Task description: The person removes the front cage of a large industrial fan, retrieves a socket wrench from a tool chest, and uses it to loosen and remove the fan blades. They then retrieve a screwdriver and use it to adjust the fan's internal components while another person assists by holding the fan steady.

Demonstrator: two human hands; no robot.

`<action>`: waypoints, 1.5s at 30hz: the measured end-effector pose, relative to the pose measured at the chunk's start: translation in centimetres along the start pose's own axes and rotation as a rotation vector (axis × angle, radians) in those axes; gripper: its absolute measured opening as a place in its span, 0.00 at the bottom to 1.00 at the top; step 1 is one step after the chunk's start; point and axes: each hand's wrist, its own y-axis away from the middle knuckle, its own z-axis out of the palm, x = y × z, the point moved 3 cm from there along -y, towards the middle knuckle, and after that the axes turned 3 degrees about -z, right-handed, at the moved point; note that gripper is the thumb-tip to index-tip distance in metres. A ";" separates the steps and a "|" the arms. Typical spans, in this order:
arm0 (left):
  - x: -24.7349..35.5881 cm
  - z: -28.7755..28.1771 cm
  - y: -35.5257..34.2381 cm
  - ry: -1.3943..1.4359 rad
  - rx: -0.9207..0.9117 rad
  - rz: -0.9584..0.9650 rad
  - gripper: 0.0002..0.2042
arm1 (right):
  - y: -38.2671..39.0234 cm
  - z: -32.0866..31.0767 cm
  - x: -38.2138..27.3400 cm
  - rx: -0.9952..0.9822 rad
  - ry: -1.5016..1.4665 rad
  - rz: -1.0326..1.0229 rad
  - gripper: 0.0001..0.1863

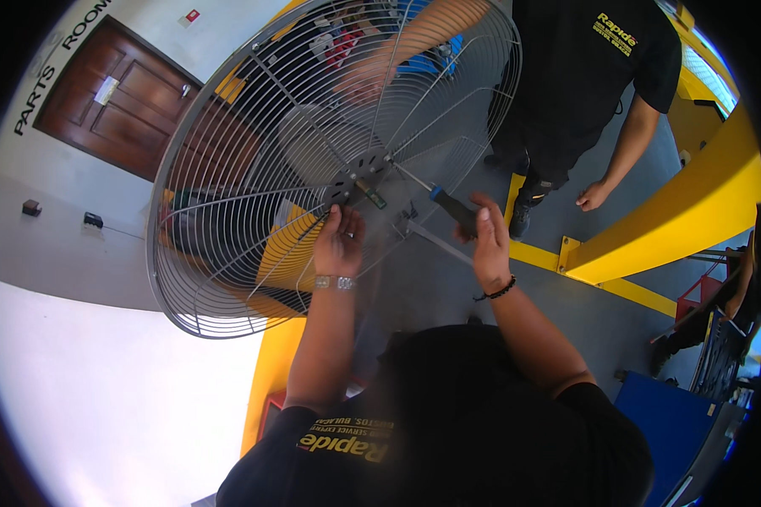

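Note:
A large round wire fan guard (254,69) stands tilted in front of me, with a perforated centre plate (341,188). My left hand (340,243), wearing a metal-banded watch, has its fingertips pinched at the plate's lower edge. A screwdriver (453,208) with a dark handle and blue collar is in my right hand (487,243), its shaft slanting up to the plate's right edge. Some of the right fingers are hidden behind the handle. A small green and brown piece (371,195) sits on the plate between my hands.
A person in a black shirt (579,76) stands across from me; a hand (368,78) shows behind the guard's wires. A yellow post (676,220) rises at the right, near a blue cabinet (659,414). A brown door (114,93) is at the far left.

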 end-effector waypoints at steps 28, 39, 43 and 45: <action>-0.6 -0.1 -0.2 0.031 -0.010 0.016 0.10 | -1.6 -0.9 0.5 -0.175 0.319 0.175 0.18; -0.6 -1.0 -0.3 -0.009 -0.028 0.048 0.12 | -2.2 -0.1 0.2 -0.235 0.360 0.366 0.17; -0.5 -0.2 0.2 0.039 -0.107 -0.005 0.08 | -2.2 0.3 0.5 -0.205 0.339 0.260 0.17; -0.3 -0.6 0.0 0.024 -0.102 -0.020 0.06 | -2.1 0.4 0.4 -0.220 0.321 0.249 0.16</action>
